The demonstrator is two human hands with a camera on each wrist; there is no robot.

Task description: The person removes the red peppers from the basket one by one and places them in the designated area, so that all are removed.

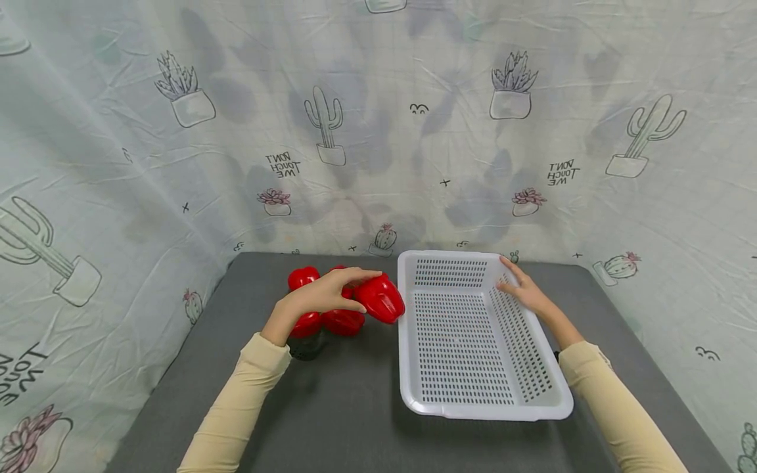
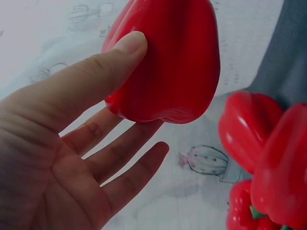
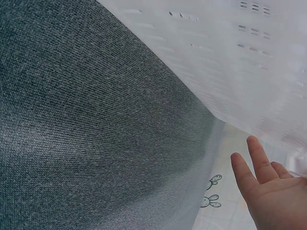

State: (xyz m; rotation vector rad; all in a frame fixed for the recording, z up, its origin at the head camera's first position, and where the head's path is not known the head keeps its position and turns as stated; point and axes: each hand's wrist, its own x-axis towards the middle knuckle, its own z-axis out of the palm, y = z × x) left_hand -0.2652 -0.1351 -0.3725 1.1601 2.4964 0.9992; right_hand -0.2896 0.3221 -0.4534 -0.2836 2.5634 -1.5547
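Observation:
Between thumb and fingers, my left hand holds a red bell pepper by the left rim of a white perforated plastic basket. In the left wrist view the thumb presses the side of this pepper, while the lower fingers stretch out below it. Several more red bell peppers lie grouped behind and below that hand. At the basket's far right corner, my right hand holds the rim, thumb on the inner side. Its fingers extend outside the wall in the right wrist view; the thumb is hidden there.
A dark object, partly covered, sits under the nearest peppers. Everything stands on a dark grey table. A pale curtain with plant drawings hangs behind the table and along its sides.

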